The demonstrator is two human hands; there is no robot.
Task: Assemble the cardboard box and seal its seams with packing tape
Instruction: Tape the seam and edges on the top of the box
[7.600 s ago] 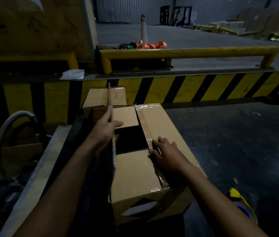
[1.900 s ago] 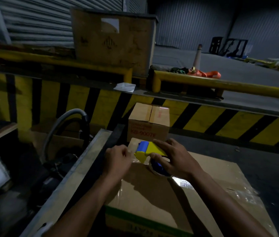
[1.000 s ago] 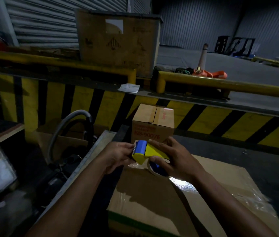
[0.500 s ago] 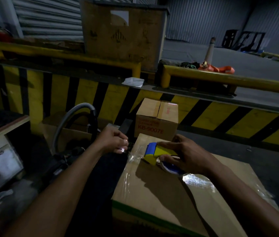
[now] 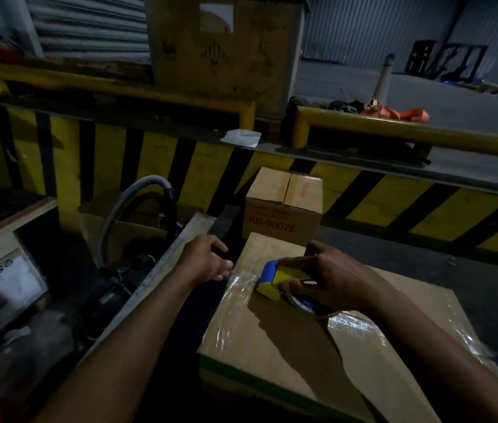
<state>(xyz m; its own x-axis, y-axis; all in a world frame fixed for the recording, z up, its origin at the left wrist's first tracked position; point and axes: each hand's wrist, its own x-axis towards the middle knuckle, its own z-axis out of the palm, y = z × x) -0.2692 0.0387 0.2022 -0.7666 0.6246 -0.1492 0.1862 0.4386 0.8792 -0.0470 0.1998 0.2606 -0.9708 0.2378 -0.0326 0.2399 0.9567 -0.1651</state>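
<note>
Item 1: brown cardboard box (image 5: pixel 287 346), green band along its near edge, flaps closed, top face up, directly in front of me. I judge it light and hollow. The panels look stiff but would likely bow under pressure near the middle, so I would steady it at an edge or corner, not mid-panel.

Item 2: clear packing tape (image 5: pixel 235 288), glossy and wrinkled, lying across the box top towards its far-left edge. Probably thin, clingy and liable to fold on itself, so best kept taut.

Item 3: blue-and-yellow tape dispenser (image 5: pixel 275 277), resting on the box top near the far end. It looks like rigid plastic, best gripped round the body.

Item 4: my right hand (image 5: pixel 333 279), fingers curled over the dispenser, holding it against the cardboard.

Item 5: my left hand (image 5: pixel 205 261), at the box's far-left edge, fingers loosely bent, tips just beside the tape. I cannot tell whether it pinches the tape end.

Item 6: smaller brown carton (image 5: pixel 282 206), closed, just beyond the box.
</note>
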